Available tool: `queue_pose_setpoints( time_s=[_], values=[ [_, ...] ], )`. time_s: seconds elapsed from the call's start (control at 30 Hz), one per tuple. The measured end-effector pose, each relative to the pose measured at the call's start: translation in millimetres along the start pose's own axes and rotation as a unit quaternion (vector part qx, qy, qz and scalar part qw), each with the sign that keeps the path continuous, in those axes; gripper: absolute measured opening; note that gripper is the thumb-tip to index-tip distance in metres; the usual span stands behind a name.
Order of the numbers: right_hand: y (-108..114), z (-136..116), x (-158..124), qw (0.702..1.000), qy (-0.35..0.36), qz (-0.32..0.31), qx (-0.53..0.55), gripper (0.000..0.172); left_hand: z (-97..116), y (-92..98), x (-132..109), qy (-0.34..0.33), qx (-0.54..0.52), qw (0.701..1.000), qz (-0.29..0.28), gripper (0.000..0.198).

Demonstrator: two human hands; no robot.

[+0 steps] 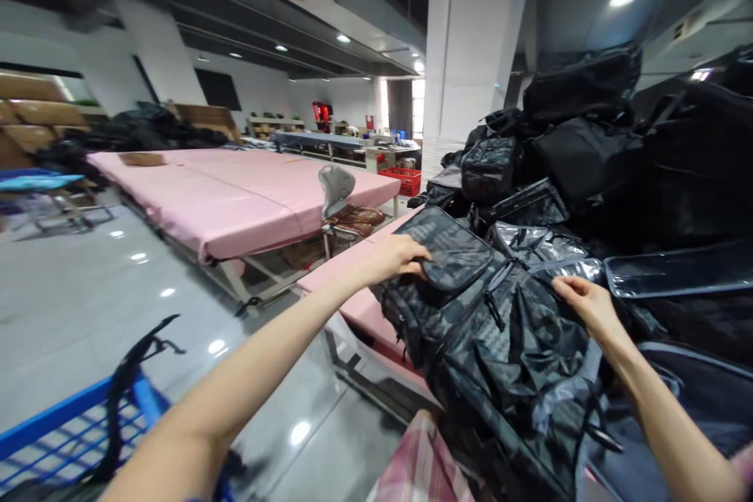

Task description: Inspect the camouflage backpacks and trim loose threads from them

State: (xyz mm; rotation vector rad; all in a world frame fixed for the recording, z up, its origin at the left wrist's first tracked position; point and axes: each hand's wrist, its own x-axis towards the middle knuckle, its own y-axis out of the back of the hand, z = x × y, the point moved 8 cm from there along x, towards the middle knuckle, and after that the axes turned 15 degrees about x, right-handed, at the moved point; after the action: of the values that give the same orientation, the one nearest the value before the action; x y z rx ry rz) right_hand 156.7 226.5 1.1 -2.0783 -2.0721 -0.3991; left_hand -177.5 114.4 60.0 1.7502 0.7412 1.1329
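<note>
Camo bag (pixel 518 329) on counter (pixel 365 311), near edge. L hand (pixel 405 257): fingers clamped on flap (pixel 456 251). R hand (pixel 588 306) at bag: can't tell if pinching. Prob. soft, light, slick; best held at edges.

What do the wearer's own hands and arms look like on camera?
The left hand and right hand are ungloved. The left forearm and right forearm show no sleeve, watch or cable. Pink-and-white plaid cloth, apparently the wearer's clothing, shows at the bottom edge.
</note>
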Motion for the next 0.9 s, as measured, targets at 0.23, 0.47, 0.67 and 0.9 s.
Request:
queue_pose_setpoints(
  time_s=[0.23, 0.47, 0.67, 0.9],
  values=[
    [77.6, -9.7, -25.4, 0.983, 0.030, 0.179, 0.019, 0.037, -19.8, -13.7, 48.6, 0.052, -0.163, 0.985, -0.019, 0.034],
    [90.8, 56.2, -67.4, 0.967, -0.102, 0.213, 0.093, 0.037, -5.3, -19.9, 54.3, 0.055, -0.133, 0.990, -0.003, 0.040],
    [70.2, -49.4, -10.2, 0.958, 0.072, 0.205, 0.186, 0.034, -24.3, -9.3, 18.9, 0.162, -0.179, 0.961, 0.134, 0.031],
    [-80.0, -206.7, 30.7, 0.974, 0.183, -0.137, 0.012, 0.029, -9.4, -99.2, -41.8, 0.415, -0.284, 0.855, 0.128, 0.034]
  ],
)
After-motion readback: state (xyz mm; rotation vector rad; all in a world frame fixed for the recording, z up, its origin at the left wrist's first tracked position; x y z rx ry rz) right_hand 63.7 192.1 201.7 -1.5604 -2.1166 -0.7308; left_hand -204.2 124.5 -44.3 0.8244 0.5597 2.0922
